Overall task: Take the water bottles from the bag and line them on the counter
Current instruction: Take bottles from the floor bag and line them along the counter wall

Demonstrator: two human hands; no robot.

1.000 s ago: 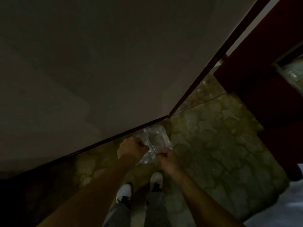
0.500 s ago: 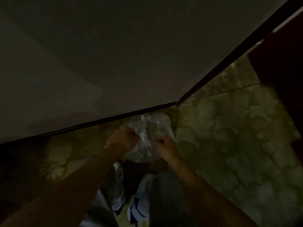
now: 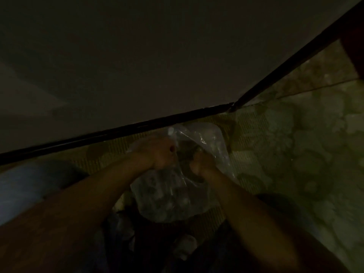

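Closer now than 0.5 s ago, both hands and the bag fill more of the dim view. Nearest, 2 bare forearms reach forward, blurred. Left hand (image 3: 157, 154) and right hand (image 3: 201, 164) each have fingers curled tight on the crinkled mouth of the clear plastic bag (image 3: 169, 194), which sits low on the mottled, stone-patterned floor (image 3: 295, 154). Rounded glints inside may be bottles; too murky to tell. Beyond, a dark skirting strip (image 3: 137, 127) edges a plain wall (image 3: 157, 56).
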